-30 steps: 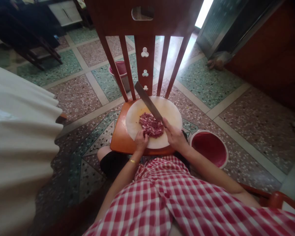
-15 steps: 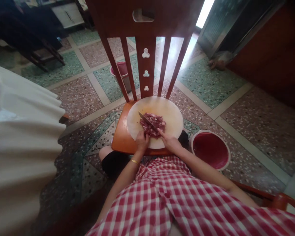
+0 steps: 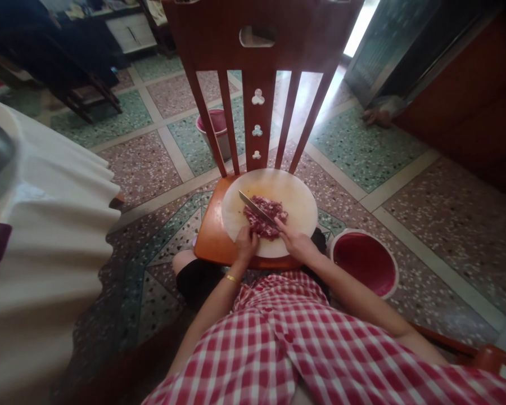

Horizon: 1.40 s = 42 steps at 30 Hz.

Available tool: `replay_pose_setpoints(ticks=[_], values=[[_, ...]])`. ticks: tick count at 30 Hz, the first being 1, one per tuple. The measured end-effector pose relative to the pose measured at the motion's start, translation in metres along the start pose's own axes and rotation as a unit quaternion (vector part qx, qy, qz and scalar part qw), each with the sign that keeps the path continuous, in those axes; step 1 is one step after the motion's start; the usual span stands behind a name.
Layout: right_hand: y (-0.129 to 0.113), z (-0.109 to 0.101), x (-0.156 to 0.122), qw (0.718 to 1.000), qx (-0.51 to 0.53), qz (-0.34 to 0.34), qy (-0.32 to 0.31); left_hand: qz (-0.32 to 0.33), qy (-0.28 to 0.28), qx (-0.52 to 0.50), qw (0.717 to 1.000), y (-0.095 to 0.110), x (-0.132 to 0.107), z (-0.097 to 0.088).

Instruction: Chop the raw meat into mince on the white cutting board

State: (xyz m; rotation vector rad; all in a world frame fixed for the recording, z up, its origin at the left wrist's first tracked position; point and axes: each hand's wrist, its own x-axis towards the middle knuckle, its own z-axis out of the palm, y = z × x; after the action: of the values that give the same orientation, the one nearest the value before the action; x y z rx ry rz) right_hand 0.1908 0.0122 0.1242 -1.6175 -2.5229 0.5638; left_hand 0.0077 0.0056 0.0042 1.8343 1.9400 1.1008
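A round pale cutting board (image 3: 301, 205) rests on a wooden chair seat (image 3: 209, 225) in front of me. Chopped red meat (image 3: 274, 211) lies heaped in its middle. My right hand (image 3: 300, 243) grips a knife (image 3: 255, 207) by the handle, which its fingers mostly cover. The blade lies slantwise across the meat, its tip pointing to the far left. At the near left edge of the heap, my left hand (image 3: 246, 244) has its fingers curled against the meat, close to the blade; the fingertips are partly hidden.
The chair's slatted back (image 3: 257, 118) rises behind the board. A red-lined bucket (image 3: 365, 261) stands on the floor at my right, and another bin (image 3: 219, 132) behind the chair. To the left is a table with a pale draped cloth (image 3: 63, 225). An animal (image 3: 382, 112) lies near the door.
The view has shifted slightly, so the chair and board sit a little farther right and lower. The knife has slid slightly left over the meat. Both hands keep their places by the heap.
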Motion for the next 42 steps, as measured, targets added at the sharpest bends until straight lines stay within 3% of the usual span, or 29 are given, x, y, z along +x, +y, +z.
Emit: replay_pose_setpoints(ticks=[4,10,15,17,21,25,28,31,33,35,37,39,42], values=[[-0.008,-0.011,0.001,0.994,0.03,-0.053,0.093,-0.001,0.002,0.005,1.0,0.0,-0.001,0.0],[-0.004,-0.001,0.003,0.999,-0.027,0.014,-0.037,-0.004,-0.004,-0.003,1.0,0.0,-0.001,-0.001],[-0.007,-0.016,0.0,0.996,0.003,-0.039,0.079,-0.003,0.001,0.011,1.0,0.0,-0.001,-0.001],[-0.007,-0.01,0.0,0.997,-0.007,-0.025,0.069,-0.002,-0.001,0.013,1.0,0.001,-0.001,-0.001],[-0.002,0.006,0.001,0.999,-0.018,0.026,-0.03,0.003,-0.007,0.012,1.0,0.001,0.0,-0.002],[0.008,-0.005,-0.007,0.991,0.122,0.022,0.047,-0.001,-0.006,0.012,1.0,0.001,0.0,-0.002],[0.024,-0.006,-0.028,0.944,0.301,0.104,0.088,-0.003,-0.006,0.021,1.0,0.001,-0.001,-0.001],[0.045,0.015,-0.053,0.839,0.482,0.242,0.078,-0.003,-0.012,0.02,1.0,0.001,-0.001,-0.001],[0.058,0.033,-0.065,0.78,0.545,0.299,0.076,-0.005,-0.011,0.021,1.0,0.002,0.0,-0.002],[0.064,0.046,-0.065,0.756,0.567,0.321,0.071,-0.008,-0.009,0.024,1.0,0.002,0.0,-0.002],[0.064,0.052,-0.054,0.76,0.565,0.317,0.06,-0.009,-0.009,0.029,0.999,0.002,0.0,-0.001],[0.058,0.049,-0.034,0.785,0.543,0.295,0.047,-0.007,-0.008,0.033,0.999,0.002,0.001,-0.001],[0.047,0.037,-0.002,0.861,0.449,0.235,0.042,0.001,-0.009,0.035,0.999,0.001,0.001,-0.001]])
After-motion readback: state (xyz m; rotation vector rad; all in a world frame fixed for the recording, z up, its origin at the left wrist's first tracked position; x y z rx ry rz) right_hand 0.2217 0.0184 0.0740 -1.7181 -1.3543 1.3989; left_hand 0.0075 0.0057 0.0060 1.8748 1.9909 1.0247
